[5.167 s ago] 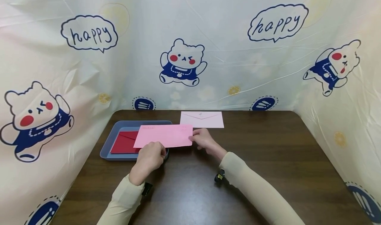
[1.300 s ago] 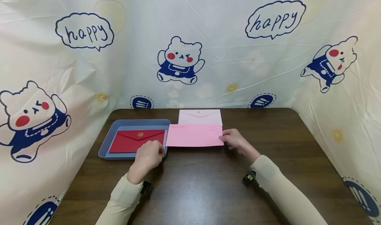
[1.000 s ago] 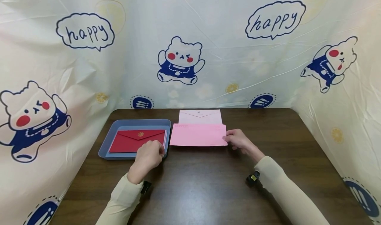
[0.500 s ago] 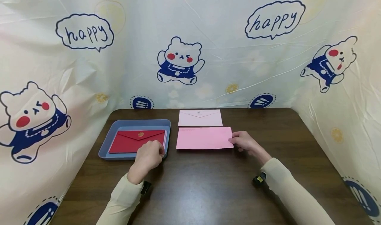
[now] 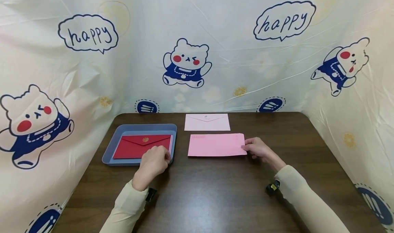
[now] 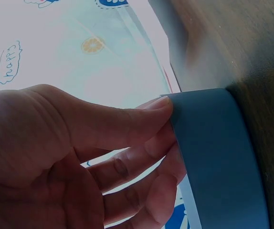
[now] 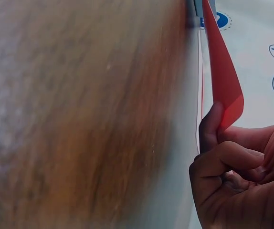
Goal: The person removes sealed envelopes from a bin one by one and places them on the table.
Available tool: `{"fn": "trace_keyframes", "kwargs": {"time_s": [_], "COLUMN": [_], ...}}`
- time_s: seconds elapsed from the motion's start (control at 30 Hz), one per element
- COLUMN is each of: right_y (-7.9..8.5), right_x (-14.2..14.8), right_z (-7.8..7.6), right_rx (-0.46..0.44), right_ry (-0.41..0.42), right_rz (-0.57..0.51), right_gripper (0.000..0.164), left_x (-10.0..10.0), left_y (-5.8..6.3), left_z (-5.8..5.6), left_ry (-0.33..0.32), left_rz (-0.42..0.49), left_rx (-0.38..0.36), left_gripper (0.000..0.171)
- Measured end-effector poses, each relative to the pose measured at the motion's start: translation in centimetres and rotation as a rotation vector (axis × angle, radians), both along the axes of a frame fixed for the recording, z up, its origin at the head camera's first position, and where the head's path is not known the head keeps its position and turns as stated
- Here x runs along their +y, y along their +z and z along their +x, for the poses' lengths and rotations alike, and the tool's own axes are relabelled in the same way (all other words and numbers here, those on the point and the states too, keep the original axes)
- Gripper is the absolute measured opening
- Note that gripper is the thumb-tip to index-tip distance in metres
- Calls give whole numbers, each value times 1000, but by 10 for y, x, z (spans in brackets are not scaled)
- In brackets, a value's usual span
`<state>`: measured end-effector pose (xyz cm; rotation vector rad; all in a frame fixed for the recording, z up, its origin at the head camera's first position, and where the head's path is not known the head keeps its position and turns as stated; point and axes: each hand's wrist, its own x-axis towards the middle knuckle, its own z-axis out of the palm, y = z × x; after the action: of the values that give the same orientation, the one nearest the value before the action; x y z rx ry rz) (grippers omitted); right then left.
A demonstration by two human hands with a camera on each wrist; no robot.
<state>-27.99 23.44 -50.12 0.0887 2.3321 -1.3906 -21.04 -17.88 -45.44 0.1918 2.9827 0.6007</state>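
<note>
My right hand [image 5: 259, 148] pinches the lower right corner of a pink envelope [image 5: 215, 145] between thumb and fingers. In the right wrist view that envelope [image 7: 223, 71] looks red and is seen nearly edge-on, tilted up off the table. My left hand [image 5: 154, 163] grips the near right rim of a blue tray [image 5: 112, 154]. In the left wrist view the thumb lies at the top of the tray wall [image 6: 213, 152], the fingers behind it. Inside the tray lies a red envelope [image 5: 132, 147] with a gold emblem, a pale edge showing at its right, partly hidden by my left hand.
A pale pink envelope [image 5: 207, 123], flap side up, lies at the back of the dark wooden table [image 5: 209, 192], just behind the held one. A printed curtain [image 5: 227, 55] surrounds the table at the back and sides.
My right hand has drawn the pink envelope from over the tray to the right, then slightly nearer, uncovering the red envelope and the pale pink one. My left hand has stayed at the tray rim.
</note>
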Motion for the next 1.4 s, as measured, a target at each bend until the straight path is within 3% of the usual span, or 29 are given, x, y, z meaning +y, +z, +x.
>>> {"fn": "trace_keyframes", "kwargs": {"time_s": [0.83,1.27,1.4], "right_y": [-8,0,2], "right_x": [13,13,12], "right_z": [-3,-9,-8], "right_rx": [27,166,273], "right_ry": [-15,1,13], "right_rz": [141,307,369], "right_gripper": [24,32,28], "left_x": [-2,-2,-3], "left_y": [0,0,0], "left_z": [3,0,0], "left_ry": [-9,-5,-7], "left_rz": [6,8,6], "left_rx": [-6,-13,-14], "left_gripper": [20,23,23]}}
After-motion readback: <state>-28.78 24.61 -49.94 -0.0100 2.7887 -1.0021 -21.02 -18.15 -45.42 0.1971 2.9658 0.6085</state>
